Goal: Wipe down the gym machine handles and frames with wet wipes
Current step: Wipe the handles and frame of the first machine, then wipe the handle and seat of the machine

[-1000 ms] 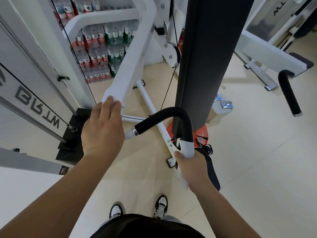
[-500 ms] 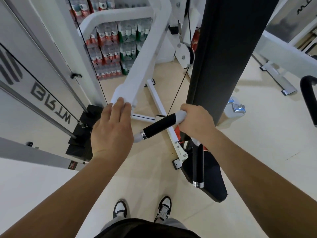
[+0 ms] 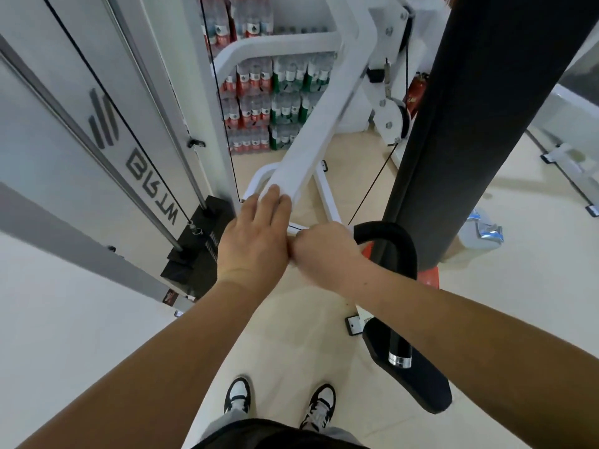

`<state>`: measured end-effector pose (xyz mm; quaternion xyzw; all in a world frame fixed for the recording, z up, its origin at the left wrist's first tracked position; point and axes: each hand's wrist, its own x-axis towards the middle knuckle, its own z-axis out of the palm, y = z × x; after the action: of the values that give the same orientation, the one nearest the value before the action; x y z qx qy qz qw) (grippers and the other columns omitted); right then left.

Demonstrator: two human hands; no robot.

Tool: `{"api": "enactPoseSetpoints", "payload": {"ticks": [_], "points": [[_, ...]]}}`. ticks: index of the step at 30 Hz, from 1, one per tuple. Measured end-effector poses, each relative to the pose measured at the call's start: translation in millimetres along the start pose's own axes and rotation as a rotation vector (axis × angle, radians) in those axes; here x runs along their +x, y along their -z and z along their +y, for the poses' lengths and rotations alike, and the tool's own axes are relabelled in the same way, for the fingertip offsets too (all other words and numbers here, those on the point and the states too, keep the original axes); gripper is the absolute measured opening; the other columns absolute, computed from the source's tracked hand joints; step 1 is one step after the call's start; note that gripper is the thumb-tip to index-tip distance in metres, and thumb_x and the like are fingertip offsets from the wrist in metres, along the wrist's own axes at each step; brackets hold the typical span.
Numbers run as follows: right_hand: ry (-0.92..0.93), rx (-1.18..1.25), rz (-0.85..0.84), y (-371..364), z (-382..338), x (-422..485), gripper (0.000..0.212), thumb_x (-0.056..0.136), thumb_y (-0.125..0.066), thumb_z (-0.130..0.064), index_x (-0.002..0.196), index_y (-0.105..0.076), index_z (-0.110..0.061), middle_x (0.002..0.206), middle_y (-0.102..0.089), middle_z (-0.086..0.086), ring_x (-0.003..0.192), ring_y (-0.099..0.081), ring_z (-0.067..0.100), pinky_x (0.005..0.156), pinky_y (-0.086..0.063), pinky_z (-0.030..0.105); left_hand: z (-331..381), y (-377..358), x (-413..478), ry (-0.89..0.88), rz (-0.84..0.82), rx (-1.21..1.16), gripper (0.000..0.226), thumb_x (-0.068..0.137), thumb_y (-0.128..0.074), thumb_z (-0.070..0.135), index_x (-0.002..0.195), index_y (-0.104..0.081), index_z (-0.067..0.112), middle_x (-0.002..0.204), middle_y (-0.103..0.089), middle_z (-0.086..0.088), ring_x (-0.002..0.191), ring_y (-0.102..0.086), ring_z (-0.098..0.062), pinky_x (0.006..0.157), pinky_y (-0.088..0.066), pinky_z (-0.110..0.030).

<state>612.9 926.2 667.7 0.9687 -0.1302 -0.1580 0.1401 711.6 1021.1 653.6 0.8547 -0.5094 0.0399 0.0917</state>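
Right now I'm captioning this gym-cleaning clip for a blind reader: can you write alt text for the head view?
Seen from above, a person's right hand grips a white wipe around the inner end of a curved black handle. The left hand rests on the end of a white frame bar. Stacked water bottles stand behind.

This is a gym. A white-painted steel machine frame crosses the middle of the frame, with a black cable running to a round white pulley at upper centre right. A stack of black weight plates sits at centre left behind grey guide rods. Shrink-wrapped packs of bottled water are stacked on the beige tiled floor at upper centre.
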Motion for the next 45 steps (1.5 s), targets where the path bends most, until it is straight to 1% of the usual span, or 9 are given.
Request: {"api": "enactPoseSetpoints", "payload": {"ticks": [3, 8, 12, 18, 27, 36, 41, 43, 45], "points": [[0.003, 0.037, -0.053, 1, 24, -5, 0.005, 0.095, -0.049, -0.018, 0.094, -0.051, -0.022, 0.065, -0.044, -0.007, 0.051, -0.042, 0.018, 0.049, -0.026, 0.029, 0, 1, 1, 0.004, 0.004, 0.0, 0.053, 0.094, -0.059, 0.014, 0.145, -0.044, 0.014, 0.157, -0.04, -0.004, 0.136, -0.044, -0.031, 0.082, -0.059, -0.044], [-0.265, 0.198, -0.076, -8, 79, -35, 0.01, 0.09, -0.057, -0.022, 0.092, -0.047, -0.024, 0.074, -0.05, -0.005, 0.073, -0.058, 0.02, 0.069, -0.047, 0.034, 1, 3, -1, 0.009, -0.006, -0.021, 0.052, 0.098, -0.062, 0.015, 0.146, -0.041, 0.018, 0.158, -0.037, -0.001, 0.138, -0.043, -0.029, 0.09, -0.057, -0.043], [-0.681, 0.831, 0.0, -32, 96, -62, 0.013, 0.087, -0.068, -0.028, 0.079, -0.058, -0.026, 0.081, -0.068, 0.001, 0.072, -0.066, 0.019, 0.056, -0.048, 0.028, 2, 7, -2, 0.025, -0.024, -0.055, 0.052, 0.101, -0.057, 0.014, 0.149, -0.038, 0.019, 0.162, -0.032, 0.0, 0.143, -0.037, -0.029, 0.098, -0.053, -0.046], [-1.142, 1.554, 0.188, -42, 63, -90, 0.017, 0.088, -0.076, -0.026, 0.097, -0.063, -0.02, 0.09, -0.071, 0.012, 0.057, -0.068, 0.027, 0.052, -0.061, 0.035, 2, 9, -2, -0.008, -0.034, -0.038, 0.05, 0.103, -0.051, 0.017, 0.15, -0.035, 0.016, 0.163, -0.03, -0.005, 0.147, -0.031, -0.032, 0.111, -0.045, -0.049], [-1.452, 1.581, 0.163, -69, -26, -143, 0.026, 0.089, -0.066, -0.031, 0.098, -0.066, -0.008, 0.073, -0.067, 0.008, 0.047, -0.06, 0.023, 0.049, -0.056, 0.033, 0, 8, -20, -0.268, 0.007, -0.011, 0.071, 0.092, -0.05, 0.01, 0.159, -0.025, 0.013, 0.17, -0.011, -0.013, 0.159, 0.001, -0.031, 0.129, -0.001, -0.05], [-1.588, 1.567, 0.234, -69, -64, -165, 0.02, 0.091, -0.063, -0.024, 0.077, -0.05, -0.017, 0.054, -0.054, 0.004, 0.039, -0.049, 0.019, 0.044, -0.047, 0.029, 45, -4, -120, -0.584, -0.038, -0.507, 0.054, 0.081, -0.064, -0.011, 0.132, -0.062, 0.007, 0.155, -0.047, -0.015, 0.149, -0.037, -0.034, 0.119, -0.038, -0.047], [-1.488, 1.674, -0.182, -97, -125, -200, 0.024, 0.095, -0.059, -0.03, 0.094, -0.06, -0.005, 0.059, -0.052, 0.009, 0.035, -0.047, 0.017, 0.039, -0.04, 0.022, 54, -7, -133, -0.561, -0.122, -0.547, 0.038, 0.087, -0.064, -0.004, 0.12, -0.071, 0.012, 0.138, -0.063, -0.007, 0.124, -0.061, -0.026, 0.098, -0.049, -0.032], [-1.531, 1.762, -0.184, -99, -129, -216, 0.026, 0.096, -0.059, -0.029, 0.095, -0.062, -0.004, 0.055, -0.054, 0.01, 0.033, -0.046, 0.019, 0.037, -0.035, 0.017, 70, -8, -141, -0.476, -0.228, -0.597, 0.034, 0.095, -0.058, 0.004, 0.124, -0.069, 0.017, 0.137, -0.062, 0.003, 0.12, -0.061, -0.016, 0.094, -0.044, -0.022], [-1.55, 1.827, -0.135, -102, -116, -232, 0.025, 0.098, -0.061, -0.023, 0.118, -0.062, -0.007, 0.069, -0.058, 0.007, 0.037, -0.053, 0.018, 0.036, -0.039, 0.017, 94, -8, -152, -0.355, -0.348, -0.696, 0.03, 0.098, -0.056, 0.009, 0.123, -0.069, 0.02, 0.127, -0.065, 0.01, 0.113, -0.061, -0.011, 0.089, -0.04, -0.011]]}}
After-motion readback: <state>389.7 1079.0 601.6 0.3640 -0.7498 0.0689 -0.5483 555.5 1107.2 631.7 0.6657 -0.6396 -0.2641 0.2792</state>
